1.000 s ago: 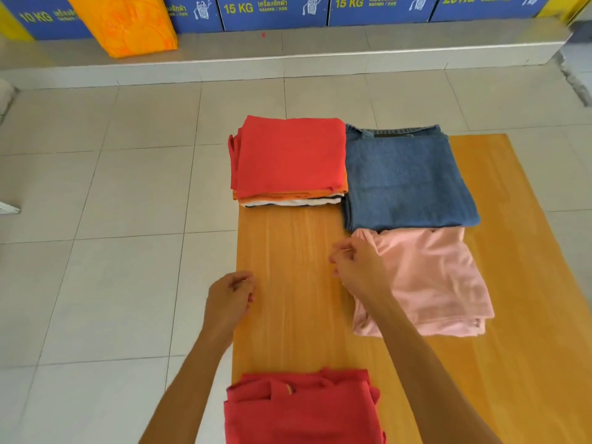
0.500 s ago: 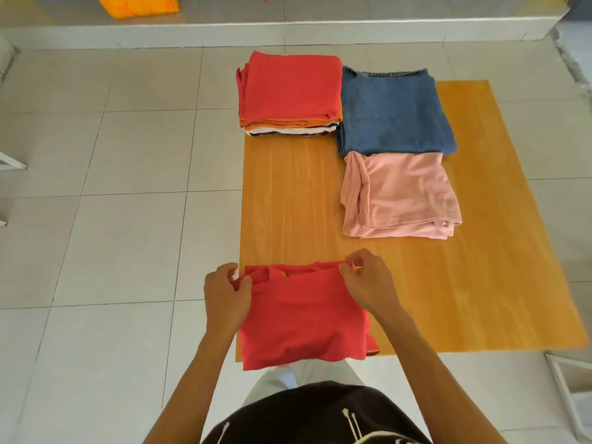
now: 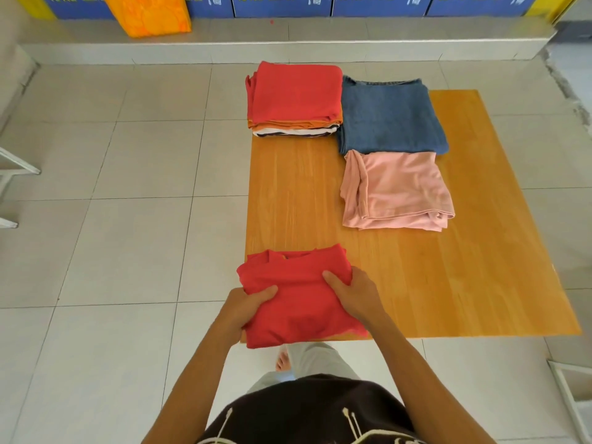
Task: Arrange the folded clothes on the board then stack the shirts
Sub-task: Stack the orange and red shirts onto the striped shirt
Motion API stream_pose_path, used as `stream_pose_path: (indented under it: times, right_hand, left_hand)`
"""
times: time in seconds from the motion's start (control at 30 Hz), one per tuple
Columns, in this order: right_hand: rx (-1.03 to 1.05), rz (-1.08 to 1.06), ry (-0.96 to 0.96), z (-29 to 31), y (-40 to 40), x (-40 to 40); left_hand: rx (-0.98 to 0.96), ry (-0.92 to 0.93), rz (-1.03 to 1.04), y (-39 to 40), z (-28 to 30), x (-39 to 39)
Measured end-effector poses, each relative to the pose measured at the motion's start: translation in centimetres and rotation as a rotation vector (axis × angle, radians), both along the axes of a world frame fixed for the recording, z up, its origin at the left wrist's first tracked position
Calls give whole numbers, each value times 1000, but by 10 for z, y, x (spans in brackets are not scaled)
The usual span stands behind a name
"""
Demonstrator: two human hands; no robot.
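A folded red shirt (image 3: 298, 293) lies at the near left corner of the wooden board (image 3: 464, 283). My left hand (image 3: 246, 307) grips its left edge, thumb on top. My right hand (image 3: 354, 293) grips its right edge the same way. At the board's far left corner stands a stack of folded shirts (image 3: 294, 97) with a red one on top and orange and striped ones beneath. Folded blue jeans (image 3: 390, 120) lie right of the stack. A folded pink garment (image 3: 397, 190) lies just in front of the jeans.
The board rests on a pale tiled floor (image 3: 112, 235). A raised ledge (image 3: 288, 43) runs along the back with blue boxes (image 3: 282, 4) and an orange bag (image 3: 150, 14). White frames stand at the left edge (image 3: 12, 174) and lower right (image 3: 573, 398). My foot (image 3: 283, 360) shows below the board.
My hands left the pink garment and came back to the near red shirt. They first pinched its far corners, then shifted to grip its two sides.
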State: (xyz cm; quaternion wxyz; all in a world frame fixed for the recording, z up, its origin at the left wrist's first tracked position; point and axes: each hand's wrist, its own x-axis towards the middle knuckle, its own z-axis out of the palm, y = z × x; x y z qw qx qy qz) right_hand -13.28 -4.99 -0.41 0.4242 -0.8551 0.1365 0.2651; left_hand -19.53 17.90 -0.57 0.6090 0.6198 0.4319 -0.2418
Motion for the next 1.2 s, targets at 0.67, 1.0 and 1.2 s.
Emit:
stream_pose_path:
  times: [0.67,1.0,1.2]
  right_hand:
    - [362,-230,-276,63,36,187]
    - [369,-176,-543,104,89,404]
    - [346,-152,-517,80,104,479]
  left_hand:
    - [436,-462,-29,27,57,191]
    - [579,-719,-24,84,97,408]
    - [639,-670,-62,104,81,484]
